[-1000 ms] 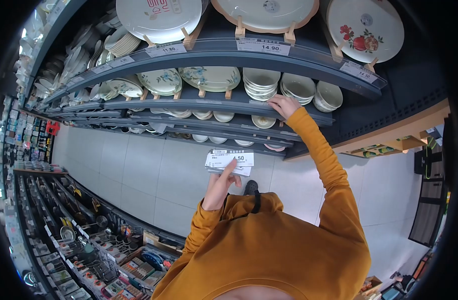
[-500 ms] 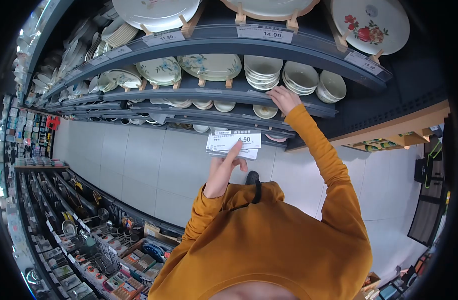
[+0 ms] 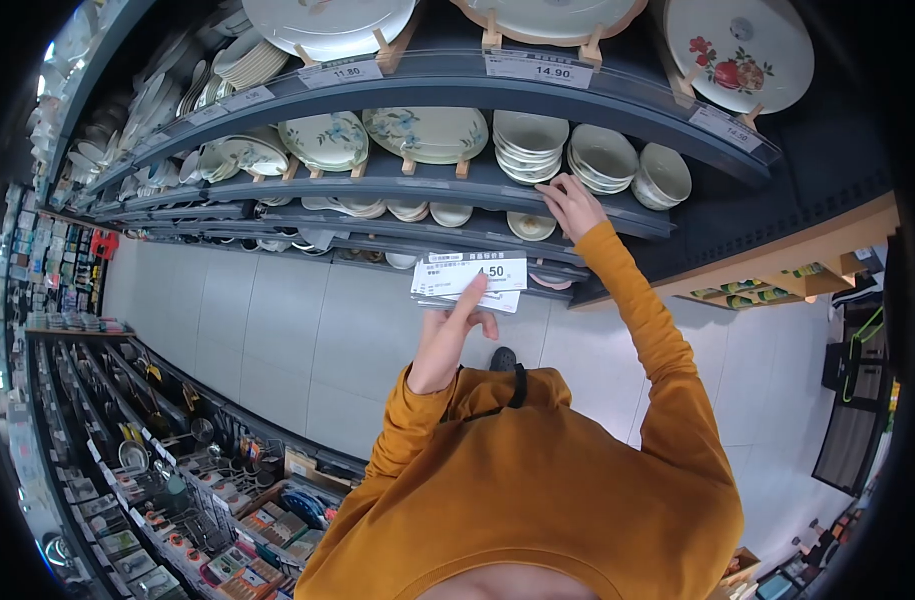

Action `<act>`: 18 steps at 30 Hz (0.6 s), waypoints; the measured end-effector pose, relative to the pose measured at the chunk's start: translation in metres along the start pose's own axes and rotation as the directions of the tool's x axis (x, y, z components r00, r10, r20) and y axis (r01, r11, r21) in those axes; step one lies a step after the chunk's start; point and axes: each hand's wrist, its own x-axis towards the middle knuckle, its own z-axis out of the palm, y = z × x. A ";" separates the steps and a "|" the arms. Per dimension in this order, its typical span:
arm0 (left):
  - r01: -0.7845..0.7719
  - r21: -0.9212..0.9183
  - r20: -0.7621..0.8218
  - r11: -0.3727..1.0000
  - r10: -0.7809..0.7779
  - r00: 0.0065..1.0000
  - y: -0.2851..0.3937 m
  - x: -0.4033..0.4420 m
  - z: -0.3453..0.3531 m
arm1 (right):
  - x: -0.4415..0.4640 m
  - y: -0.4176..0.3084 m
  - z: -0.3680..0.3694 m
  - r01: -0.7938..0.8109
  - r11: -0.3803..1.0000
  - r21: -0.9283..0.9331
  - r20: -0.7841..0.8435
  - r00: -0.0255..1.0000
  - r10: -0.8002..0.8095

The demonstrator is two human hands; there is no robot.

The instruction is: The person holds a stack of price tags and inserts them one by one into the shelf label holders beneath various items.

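Note:
A stack of white price labels (image 3: 458,275), the top one reading 4.50, is held in my left hand (image 3: 448,340), with the thumb pressed on top. My right hand (image 3: 575,208) touches the front edge of the shelf (image 3: 458,188) holding bowls, its fingers bent at the rail. Whether anything small is between those fingers cannot be made out. Right behind the fingertips stands a stack of white bowls (image 3: 529,143); more stacked bowls (image 3: 603,157) are to its right, and a further stack (image 3: 663,177) stands at the shelf's end.
Above, large plates (image 3: 738,55) lean on wooden stands over a rail with price tags (image 3: 540,70). Oval floral plates (image 3: 425,132) stand left of the bowls. Lower shelves hold more dishes. Behind on the left, a rack of kitchen tools (image 3: 193,490) borders the tiled floor (image 3: 278,330).
The labels and my left hand have risen toward the shelves. My right hand stays at the shelf edge, its fingers shifted slightly. The shelves sit a little higher in view than a second ago.

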 end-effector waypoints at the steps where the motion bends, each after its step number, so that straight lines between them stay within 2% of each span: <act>1: -0.002 0.006 0.010 1.000 0.002 1.000 0.000 0.001 0.000 | 0.001 -0.012 -0.011 -0.012 1.000 0.022 -0.056 0.998 0.013; 4: -0.011 0.025 0.024 1.000 0.010 1.000 -0.002 0.003 -0.002 | -0.008 -0.054 -0.041 -0.293 0.885 0.362 0.019 0.951 0.307; 6: -0.019 0.048 0.024 0.999 0.017 1.000 -0.004 0.004 -0.002 | -0.018 -0.088 -0.062 -0.360 0.699 0.618 0.109 0.920 0.377; 7: -0.017 0.065 0.029 0.998 0.016 0.999 -0.004 0.005 -0.003 | -0.021 -0.105 -0.078 -0.432 0.581 0.690 0.229 0.892 0.391; 10: -0.005 0.105 0.058 0.994 -0.001 0.998 -0.008 0.007 -0.002 | -0.037 -0.135 -0.096 -0.428 0.330 0.841 0.287 0.871 0.398; 12: 0.010 0.110 0.077 0.994 -0.019 0.997 -0.010 0.008 0.000 | -0.048 -0.149 -0.092 -0.357 0.354 0.864 0.212 0.897 0.388; 13: 0.013 0.112 0.086 0.994 -0.023 0.996 -0.010 0.008 0.002 | -0.048 -0.155 -0.094 -0.398 0.426 0.813 0.227 0.889 0.398; 16: 0.026 0.125 0.115 0.992 -0.041 0.993 -0.010 0.006 0.003 | -0.051 -0.164 -0.096 -0.442 0.380 0.813 0.240 0.848 0.474; 18: 0.034 0.140 0.142 0.990 -0.054 0.988 -0.009 0.005 0.000 | -0.050 -0.166 -0.095 -0.442 0.368 0.818 0.247 0.848 0.469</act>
